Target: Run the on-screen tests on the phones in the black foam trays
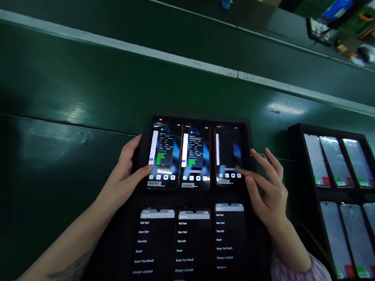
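A black tray (205,196) lies in front of me with two rows of smartphones, all screens lit. My left hand (126,172) grips the tray's left edge, its thumb over the rim by the far-left smartphone (163,158). With the index finger stretched out, my right hand (267,186) touches or nearly touches the lower screen of the far-right smartphone (227,151); its other fingers are spread. The far-middle smartphone (194,156) shows an app card with green text. In the near row, the left (155,249), middle (194,248) and right smartphone (230,238) show a text menu.
To the right stands a second black tray (302,152) holding several smartphones with pale screens and red and green corners. A pale metal strip (171,58) crosses the green bench (95,86). Beyond it lie a small blue object (226,2) and assorted clutter at the upper right.
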The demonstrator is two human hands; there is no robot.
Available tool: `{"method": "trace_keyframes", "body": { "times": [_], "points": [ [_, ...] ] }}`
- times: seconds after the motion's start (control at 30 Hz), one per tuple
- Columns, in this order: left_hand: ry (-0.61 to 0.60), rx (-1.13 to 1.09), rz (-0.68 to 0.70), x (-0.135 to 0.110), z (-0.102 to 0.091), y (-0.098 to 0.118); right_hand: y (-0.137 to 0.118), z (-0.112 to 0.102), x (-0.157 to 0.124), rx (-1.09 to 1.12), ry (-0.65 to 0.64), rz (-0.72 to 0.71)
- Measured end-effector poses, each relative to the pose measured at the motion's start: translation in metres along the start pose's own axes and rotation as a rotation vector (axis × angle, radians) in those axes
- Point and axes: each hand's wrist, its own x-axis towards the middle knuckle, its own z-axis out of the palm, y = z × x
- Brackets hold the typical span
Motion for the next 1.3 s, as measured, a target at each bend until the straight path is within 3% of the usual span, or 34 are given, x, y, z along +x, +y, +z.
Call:
{"method": "trace_keyframes", "body": {
  "times": [0.2,0.33,0.47,0.63,0.83,0.97,1.07,1.17,1.3],
  "points": [
    [-0.002,-0.008,-0.086,0.019,0.007,0.017,-0.024,0.024,0.041,0.028,-0.145,-0.201],
    [-0.01,0.123,0.031,0.028,0.01,0.015,-0.036,0.041,0.059,0.058,-0.279,-0.277],
    [0.027,0.354,0.176,0.026,0.014,0.015,-0.031,0.042,0.058,0.023,-0.201,-0.234],
    [0.013,0.429,0.097,0.023,0.013,0.021,-0.027,0.039,0.055,-0.01,-0.087,-0.186],
    [0.059,0.433,0.17,0.025,0.009,0.016,-0.032,0.044,0.053,0.031,-0.227,-0.238],
    [0.073,0.538,0.197,0.024,0.013,0.014,-0.03,0.042,0.053,-0.001,-0.15,-0.187],
    [0.08,0.471,0.205,0.025,0.012,0.013,-0.028,0.041,0.053,0.002,-0.107,-0.175],
    [0.096,0.383,0.188,0.027,0.01,0.01,-0.029,0.042,0.052,0.02,-0.188,-0.209],
    [0.113,0.476,0.233,0.029,0.01,0.009,-0.03,0.043,0.051,0.02,-0.271,-0.227]
  ]
}}
